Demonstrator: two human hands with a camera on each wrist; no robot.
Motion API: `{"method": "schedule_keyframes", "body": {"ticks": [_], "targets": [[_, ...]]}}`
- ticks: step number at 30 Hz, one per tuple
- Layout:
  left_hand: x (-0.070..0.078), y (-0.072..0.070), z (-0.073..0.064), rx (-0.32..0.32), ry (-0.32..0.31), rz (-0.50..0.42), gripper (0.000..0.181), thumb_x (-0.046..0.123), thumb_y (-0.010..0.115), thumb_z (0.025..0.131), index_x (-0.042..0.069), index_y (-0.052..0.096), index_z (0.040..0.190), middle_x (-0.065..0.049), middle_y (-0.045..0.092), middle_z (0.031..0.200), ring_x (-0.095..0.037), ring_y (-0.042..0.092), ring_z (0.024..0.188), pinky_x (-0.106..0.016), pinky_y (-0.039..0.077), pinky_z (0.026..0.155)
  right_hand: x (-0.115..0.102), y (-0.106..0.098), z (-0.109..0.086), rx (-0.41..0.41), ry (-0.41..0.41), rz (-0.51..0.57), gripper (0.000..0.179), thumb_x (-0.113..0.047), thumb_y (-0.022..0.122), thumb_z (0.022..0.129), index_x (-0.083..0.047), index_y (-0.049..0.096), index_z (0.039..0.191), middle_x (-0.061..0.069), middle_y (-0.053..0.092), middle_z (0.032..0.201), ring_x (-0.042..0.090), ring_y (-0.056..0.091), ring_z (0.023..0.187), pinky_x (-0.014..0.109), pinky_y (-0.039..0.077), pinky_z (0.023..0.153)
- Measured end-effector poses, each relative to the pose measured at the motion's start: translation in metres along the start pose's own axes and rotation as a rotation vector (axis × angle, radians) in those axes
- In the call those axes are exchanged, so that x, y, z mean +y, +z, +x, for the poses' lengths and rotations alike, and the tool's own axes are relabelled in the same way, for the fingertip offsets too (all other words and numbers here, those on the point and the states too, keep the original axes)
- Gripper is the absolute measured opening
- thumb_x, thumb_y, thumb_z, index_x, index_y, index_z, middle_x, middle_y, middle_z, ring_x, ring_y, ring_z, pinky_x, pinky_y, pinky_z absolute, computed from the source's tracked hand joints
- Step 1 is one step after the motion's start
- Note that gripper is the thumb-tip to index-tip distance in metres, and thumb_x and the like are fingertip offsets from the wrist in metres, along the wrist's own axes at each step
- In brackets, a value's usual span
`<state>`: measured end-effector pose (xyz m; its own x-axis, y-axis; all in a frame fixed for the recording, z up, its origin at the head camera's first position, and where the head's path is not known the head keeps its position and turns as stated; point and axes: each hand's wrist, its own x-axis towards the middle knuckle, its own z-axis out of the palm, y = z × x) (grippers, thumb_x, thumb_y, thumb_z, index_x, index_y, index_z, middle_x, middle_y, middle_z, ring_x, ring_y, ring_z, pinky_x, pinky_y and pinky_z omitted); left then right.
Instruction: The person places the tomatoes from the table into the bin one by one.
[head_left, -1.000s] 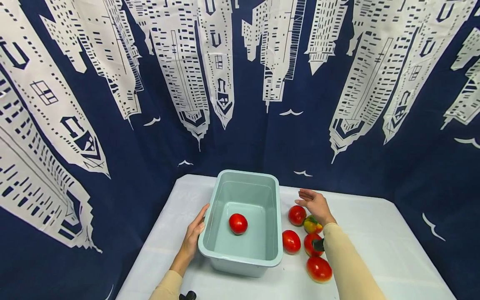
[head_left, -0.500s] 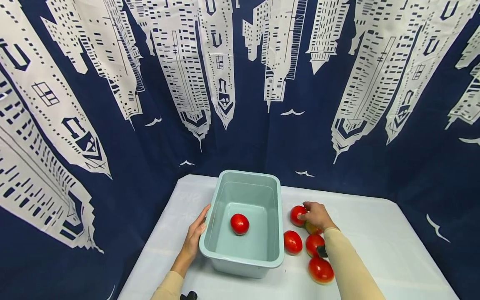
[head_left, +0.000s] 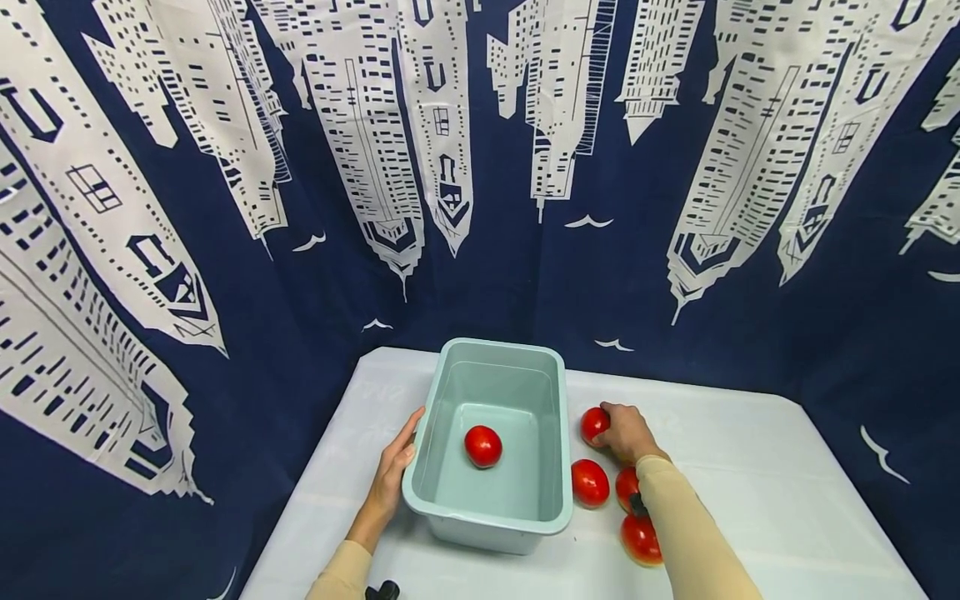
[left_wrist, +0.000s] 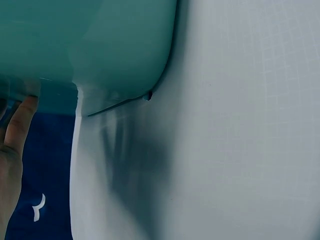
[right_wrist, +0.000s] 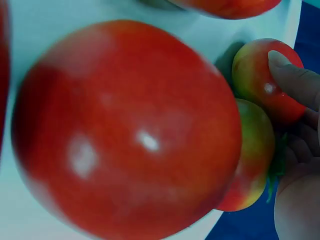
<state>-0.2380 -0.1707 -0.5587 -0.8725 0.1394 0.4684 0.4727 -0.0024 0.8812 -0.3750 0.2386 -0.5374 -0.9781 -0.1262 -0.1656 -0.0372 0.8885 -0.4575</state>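
My left hand (head_left: 392,467) lies along the left outside of a pale green plastic tub (head_left: 487,522), its fingers straight against the wall near the rim. Inside the tub is one red tomato (head_left: 483,447). On the right, my right hand (head_left: 628,432) pinches another red tomato (head_left: 593,423); the right wrist view shows the thumb on its red and yellow-green skin and the fingers at its far side. Under that hand, mostly hidden from the head view, is a yellow-green tomato (right_wrist: 256,150) with a green leafy top. A large red tomato (right_wrist: 125,130) fills the right wrist view's foreground.
Beside the tub's right wall sits a red tomato (head_left: 590,483). Two more, a partly covered tomato (head_left: 626,488) and a nearer tomato (head_left: 640,540), lie by the right sleeve. A white cloth (head_left: 780,500) covers the table; a dark blue skyline curtain (head_left: 480,300) hangs behind.
My right hand has come down from above the tomatoes, and its thumb and fingers have closed round the farthest red one. The left hand stays at the tub.
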Motion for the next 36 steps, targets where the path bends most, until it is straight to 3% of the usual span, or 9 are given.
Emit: {"method": "schedule_keyframes", "body": {"ticks": [9, 22, 29, 36], "targets": [[-0.002, 0.003, 0.000, 0.001, -0.034, 0.006, 0.058, 0.017, 0.030, 0.096, 0.011, 0.028, 0.154, -0.022, 0.037, 0.153, -0.024, 0.049, 0.130, -0.023, 0.041, 0.100, 0.009, -0.001, -0.005, 0.031, -0.017, 0.085, 0.076, -0.010, 0.080, 0.074, 0.006, 0.046, 0.140, 0.030, 0.055, 0.132, 0.045, 0.052, 0.118, 0.058, 0.040, 0.102], [0.000, 0.001, 0.001, -0.007, -0.005, -0.015, 0.059, 0.016, 0.028, 0.095, 0.009, 0.027, 0.154, -0.025, 0.038, 0.151, -0.024, 0.051, 0.127, -0.025, 0.041, 0.098, 0.017, -0.025, -0.011, 0.107, 0.034, 0.457, 0.082, -0.029, 0.076, 0.083, 0.000, 0.036, 0.149, 0.027, 0.044, 0.146, 0.044, 0.044, 0.132, 0.053, 0.037, 0.108], [0.000, 0.000, 0.001, -0.002, 0.001, -0.001, 0.058, 0.015, 0.029, 0.096, 0.010, 0.028, 0.154, -0.020, 0.035, 0.155, -0.023, 0.049, 0.130, -0.023, 0.040, 0.100, 0.015, -0.039, -0.014, 0.129, 0.014, 0.699, 0.083, -0.028, 0.073, 0.086, -0.001, 0.030, 0.151, 0.022, 0.039, 0.151, 0.034, 0.041, 0.139, 0.038, 0.037, 0.107], [0.000, 0.000, 0.001, 0.002, 0.011, 0.006, 0.058, 0.015, 0.029, 0.096, 0.007, 0.028, 0.153, -0.023, 0.036, 0.153, -0.021, 0.050, 0.128, -0.023, 0.041, 0.099, 0.012, -0.049, -0.020, 0.151, 0.019, 0.837, 0.081, -0.024, 0.071, 0.088, -0.003, 0.027, 0.153, 0.020, 0.037, 0.153, 0.031, 0.039, 0.140, 0.031, 0.037, 0.104]]}}
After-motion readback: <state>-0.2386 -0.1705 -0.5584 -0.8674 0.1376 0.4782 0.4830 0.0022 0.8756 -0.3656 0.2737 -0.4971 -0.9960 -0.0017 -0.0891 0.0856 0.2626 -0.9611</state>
